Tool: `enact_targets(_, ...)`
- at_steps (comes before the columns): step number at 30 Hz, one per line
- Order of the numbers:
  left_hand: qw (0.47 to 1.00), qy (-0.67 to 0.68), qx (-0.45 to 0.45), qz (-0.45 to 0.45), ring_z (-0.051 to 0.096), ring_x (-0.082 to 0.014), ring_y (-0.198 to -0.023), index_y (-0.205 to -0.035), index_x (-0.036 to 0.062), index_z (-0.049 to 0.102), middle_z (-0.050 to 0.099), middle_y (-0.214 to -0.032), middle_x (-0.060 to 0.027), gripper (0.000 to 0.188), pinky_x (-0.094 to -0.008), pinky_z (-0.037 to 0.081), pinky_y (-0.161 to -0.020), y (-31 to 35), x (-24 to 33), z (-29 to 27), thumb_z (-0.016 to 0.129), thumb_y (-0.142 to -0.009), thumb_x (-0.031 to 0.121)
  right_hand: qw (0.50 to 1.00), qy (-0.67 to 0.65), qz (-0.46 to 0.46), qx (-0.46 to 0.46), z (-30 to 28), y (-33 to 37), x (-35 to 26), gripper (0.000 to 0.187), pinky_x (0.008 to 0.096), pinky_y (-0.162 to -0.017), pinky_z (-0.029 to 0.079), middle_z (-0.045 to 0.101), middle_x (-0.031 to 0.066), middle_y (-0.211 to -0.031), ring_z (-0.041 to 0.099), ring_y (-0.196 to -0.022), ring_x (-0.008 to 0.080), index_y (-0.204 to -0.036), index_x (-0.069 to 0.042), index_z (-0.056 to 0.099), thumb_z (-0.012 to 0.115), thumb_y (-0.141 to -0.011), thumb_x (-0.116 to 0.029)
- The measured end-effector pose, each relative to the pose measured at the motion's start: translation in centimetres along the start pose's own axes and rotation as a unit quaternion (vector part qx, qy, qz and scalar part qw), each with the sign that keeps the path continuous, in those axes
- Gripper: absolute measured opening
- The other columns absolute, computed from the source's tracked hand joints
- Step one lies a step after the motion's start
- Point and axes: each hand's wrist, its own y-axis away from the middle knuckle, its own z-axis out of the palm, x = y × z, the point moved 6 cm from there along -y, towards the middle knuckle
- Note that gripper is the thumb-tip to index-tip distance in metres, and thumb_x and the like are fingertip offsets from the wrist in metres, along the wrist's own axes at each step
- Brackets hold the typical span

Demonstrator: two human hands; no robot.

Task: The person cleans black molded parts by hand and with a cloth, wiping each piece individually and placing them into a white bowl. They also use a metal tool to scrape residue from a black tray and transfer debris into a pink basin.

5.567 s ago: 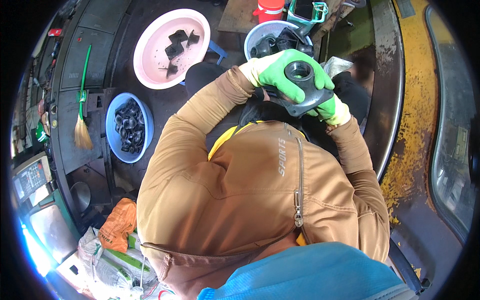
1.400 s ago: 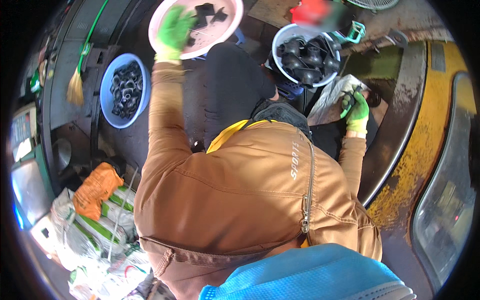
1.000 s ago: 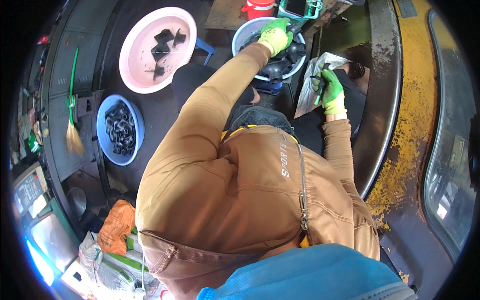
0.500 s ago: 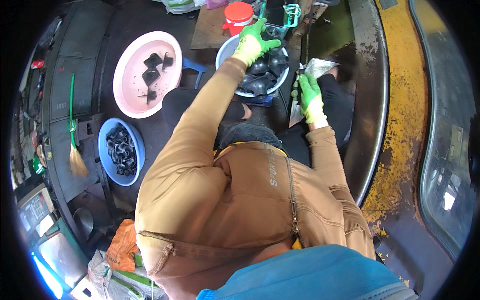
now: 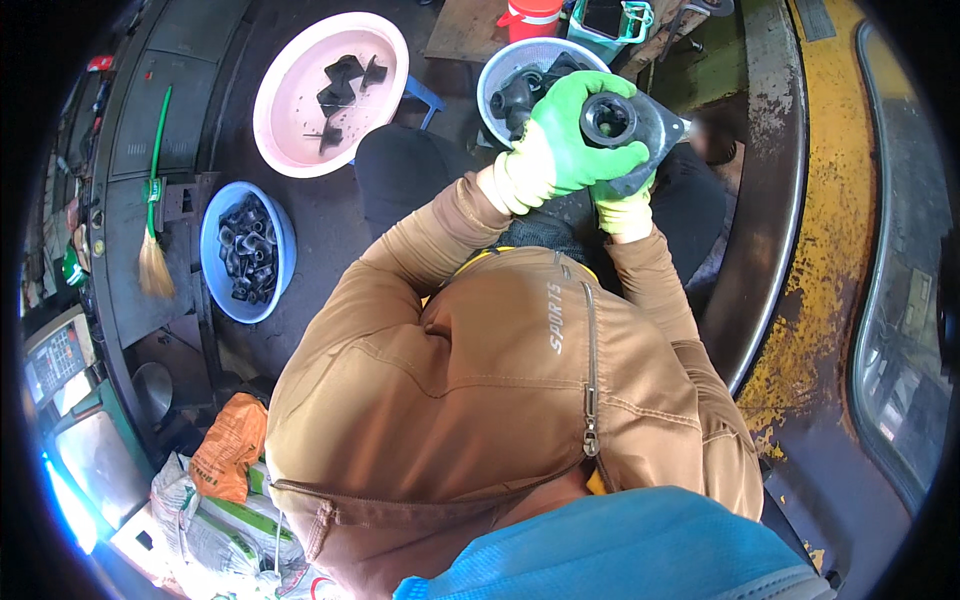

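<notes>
A black moulded part with a round hollow collar and a flat flange is raised in front of me. My left hand, in a green and yellow glove, is closed around it, thumb and forefinger curving about the collar. My right hand comes up beneath the part; its cuff shows, but its fingers are hidden behind the part, so what they grip cannot be seen. Just beyond my hands stands a pale blue basin with more such black parts in it.
At the left stands a pink basin with a few black pieces. Nearer is a blue basin full of small black parts. A red container and a green basket are at the back. A metal edge runs along my right.
My left hand has left the pale blue basin and come nearer with a black part. My right hand has moved left, from beside a shiny blade-like piece to under that part.
</notes>
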Motion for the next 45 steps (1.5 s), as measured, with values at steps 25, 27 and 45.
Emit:
enact_targets(25, 0.907, 0.079, -0.407, -0.074, 0.052, -0.0219, -0.117, -0.127, 0.0027, 0.054, 0.056, -0.125, -0.0104, 0.070, -0.0353, 0.040, -0.101, -2.6, -0.2, -0.9, 0.076, -0.063, 0.020, 0.896, -0.287, 0.269, -0.204, 0.9, 1.6, -1.6, 0.049, 0.0319, -0.091, 0.048, 0.058, 0.0105, -0.120, 0.058, -0.108, 0.0204, -0.131, -0.005, 0.048, 0.065, -0.086, -0.016)
enact_targets(27, 0.959, 0.001, -0.280, -0.031, 0.052, -0.0222, -0.117, -0.130, 0.0043, 0.051, 0.055, -0.125, -0.0110, 0.073, -0.0357, 0.040, -0.102, -3.1, 0.1, -1.6, 0.077, -0.064, 0.021, 0.983, -0.083, 0.046, -0.157, -0.1, -0.1, -2.4, 0.042, 0.0345, -0.094, 0.047, 0.058, 0.0112, -0.122, 0.057, -0.112, 0.0233, -0.128, -0.005, 0.051, 0.061, -0.089, -0.016)
enact_targets(45, 0.950, 0.058, -0.301, 0.064, 0.055, -0.0300, -0.118, -0.104, 0.0031, 0.061, 0.065, -0.111, -0.0119, 0.041, -0.0426, 0.042, -0.102, -0.8, 2.6, 0.2, 0.076, -0.067, 0.012, 0.963, 0.024, 0.030, -0.265, -1.0, 1.4, -4.2, 0.061, 0.0359, -0.094, 0.045, 0.057, 0.0092, -0.120, 0.057, -0.108, 0.0237, -0.122, -0.006, 0.053, 0.081, -0.069, -0.019)
